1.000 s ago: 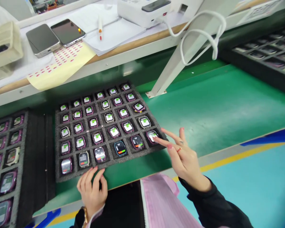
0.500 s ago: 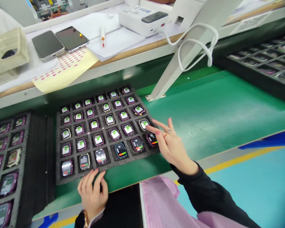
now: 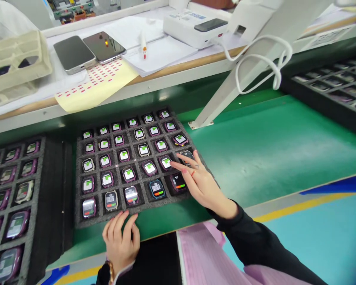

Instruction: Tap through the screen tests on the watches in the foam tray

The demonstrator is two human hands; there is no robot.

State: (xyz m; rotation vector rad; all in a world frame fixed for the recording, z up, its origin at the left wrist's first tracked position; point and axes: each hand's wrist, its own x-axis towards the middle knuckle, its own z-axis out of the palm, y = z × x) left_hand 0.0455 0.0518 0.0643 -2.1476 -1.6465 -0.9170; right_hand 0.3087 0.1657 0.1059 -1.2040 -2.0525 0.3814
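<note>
Since the earlier frame, the right hand (image 3: 206, 190) has shifted left, from the pale-framed watch (image 3: 186, 156) to the neighbouring purple-framed watch (image 3: 165, 161), second row from the front. Pale-framed unit now shows a dark screen (formerly white and green).

Right hand: open, fingers spread, gripping nothing; index fingertip is at the purple-framed watch's screen (actual contact cannot be confirmed). Its middle finger extends over the pale-framed unit, and the hand hides the front right corner compartment. Left hand (image 3: 121, 239): loosely curved, gripping nothing, fingertips at the front edge of the foam tray (image 3: 102, 216).

Both watches sit in their compartments in that tray, flat on the green bench (image 3: 269, 142). Blue-framed watch (image 3: 157, 189) in the front row displays a grid-like pattern (too small to read). Another watch tray (image 3: 37, 198) stands to the left.
</note>
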